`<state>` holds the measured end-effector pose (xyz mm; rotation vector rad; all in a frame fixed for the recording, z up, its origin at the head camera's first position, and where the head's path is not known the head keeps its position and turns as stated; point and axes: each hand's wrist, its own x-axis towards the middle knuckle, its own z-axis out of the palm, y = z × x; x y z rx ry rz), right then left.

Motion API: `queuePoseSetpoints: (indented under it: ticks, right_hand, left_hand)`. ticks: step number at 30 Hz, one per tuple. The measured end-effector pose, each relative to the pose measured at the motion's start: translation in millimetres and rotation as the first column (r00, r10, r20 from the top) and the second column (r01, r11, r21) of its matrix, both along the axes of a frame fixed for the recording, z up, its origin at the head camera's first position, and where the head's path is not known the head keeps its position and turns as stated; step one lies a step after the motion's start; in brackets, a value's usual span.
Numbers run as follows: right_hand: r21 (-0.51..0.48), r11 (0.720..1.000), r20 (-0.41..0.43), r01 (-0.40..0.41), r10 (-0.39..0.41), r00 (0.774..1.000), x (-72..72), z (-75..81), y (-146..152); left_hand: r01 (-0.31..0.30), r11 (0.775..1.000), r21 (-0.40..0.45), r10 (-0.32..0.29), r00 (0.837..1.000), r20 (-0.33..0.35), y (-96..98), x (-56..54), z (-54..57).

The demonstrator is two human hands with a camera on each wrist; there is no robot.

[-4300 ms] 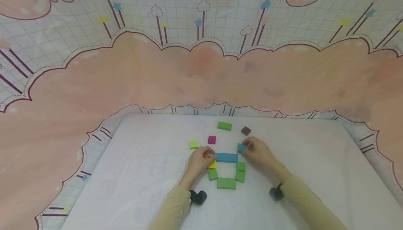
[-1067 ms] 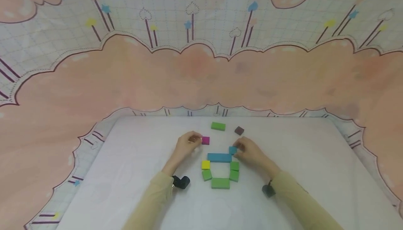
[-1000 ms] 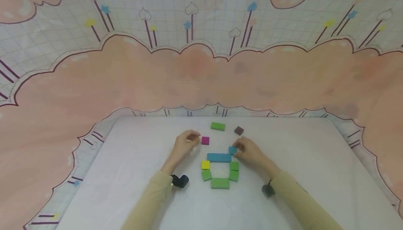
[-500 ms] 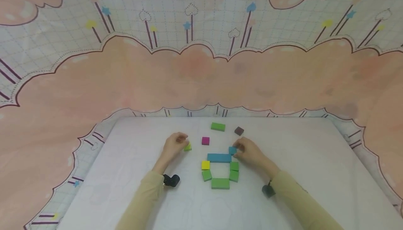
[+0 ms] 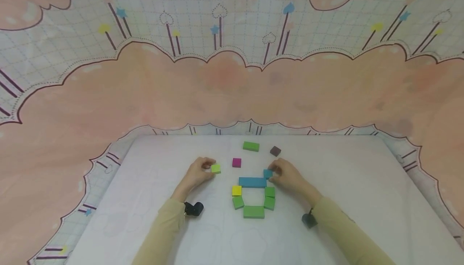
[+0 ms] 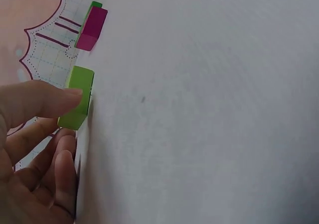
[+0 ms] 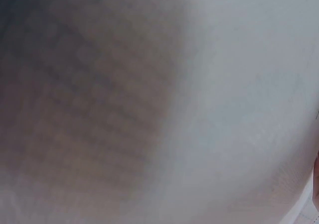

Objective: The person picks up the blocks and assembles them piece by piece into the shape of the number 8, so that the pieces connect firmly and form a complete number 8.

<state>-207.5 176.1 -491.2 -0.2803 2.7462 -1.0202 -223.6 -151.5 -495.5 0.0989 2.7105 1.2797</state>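
Note:
My left hand (image 5: pixel 198 172) holds a lime-green block (image 5: pixel 215 169) between thumb and fingers, left of the ring of blocks. The left wrist view shows the thumb on the near face of the lime-green block (image 6: pixel 77 97). My right hand (image 5: pixel 287 175) pinches a small blue cube (image 5: pixel 268 173) at the right end of a long blue block (image 5: pixel 252 182). Below that block a yellow block (image 5: pixel 237 191) and several green blocks, among them a longer green block (image 5: pixel 253 212), form a ring. A blurred brown shape fills much of the right wrist view, and the blue cube is hidden there.
On the white table (image 5: pixel 344 176), a magenta cube (image 5: pixel 237 162) lies between the hands. Farther back are a long green block (image 5: pixel 251 146) and a dark brown cube (image 5: pixel 275 151). A patterned cloth (image 5: pixel 232 87) hangs behind the table.
My left hand has left the yellow block, passed beside the magenta cube and moved left, where it now grips the lime-green block. My right hand stays on the blue cube, with little movement.

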Motion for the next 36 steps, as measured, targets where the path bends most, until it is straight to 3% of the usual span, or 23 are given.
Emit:
queuePoseSetpoints:
  ticks: [9, 36]
  right_hand:
    - [-0.007, 1.0, 0.011, 0.001, -0.001, 1.0, 0.6, 1.2, -0.1]
    - [0.006, 1.0, -0.005, -0.003, 0.004, 1.0, 0.8, 0.6, -0.3]
  left_hand:
    - [-0.018, 0.998, 0.063, 0.018, 1.0, 0.004, -3.1, 0.6, -3.7]
    - [-0.007, 0.998, 0.058, 0.01, 0.999, -0.04, 7.5, 6.3, -3.1]
